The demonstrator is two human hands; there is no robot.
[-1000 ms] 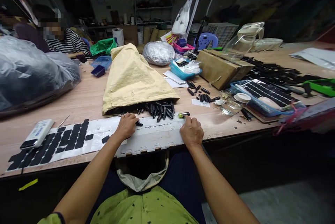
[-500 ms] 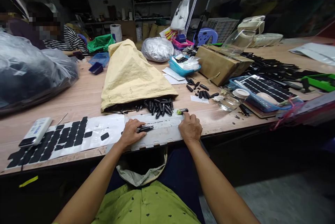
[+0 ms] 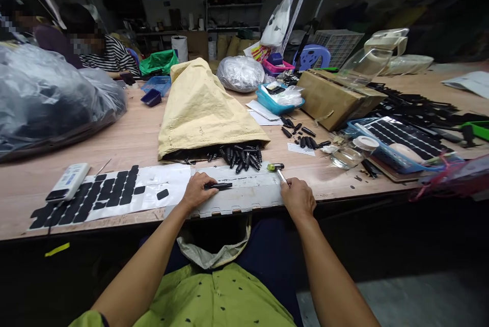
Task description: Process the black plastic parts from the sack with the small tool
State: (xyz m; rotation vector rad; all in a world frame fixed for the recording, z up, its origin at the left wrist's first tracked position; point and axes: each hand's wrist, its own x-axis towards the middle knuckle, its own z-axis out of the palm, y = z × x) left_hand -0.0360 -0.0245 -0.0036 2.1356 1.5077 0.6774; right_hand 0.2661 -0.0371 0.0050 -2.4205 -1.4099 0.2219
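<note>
My right hand (image 3: 299, 197) is closed round the handle of a small hammer (image 3: 275, 167). Its head, with a yellow-green face on one end, lies low over the table. Between the fingers of my left hand (image 3: 199, 190) is a slim black pen-like part (image 3: 219, 186), held level above a grey cardboard sheet (image 3: 244, 195). Just behind the sheet, more black parts (image 3: 244, 156) spill from the mouth of a beige sack (image 3: 210, 113).
White paper with rows of black stickers (image 3: 114, 189) lies left, beside a white box-shaped device (image 3: 69, 182). Right stand a clear jar (image 3: 346, 158), a blue tray (image 3: 357, 126) and a cardboard box (image 3: 328, 100). A person (image 3: 118, 54) sits far left, behind a large plastic bag (image 3: 57, 103).
The whole view has shifted, with things now further right. My right hand has moved back from the hammer's head, so more handle shows. My left hand still holds the black part.
</note>
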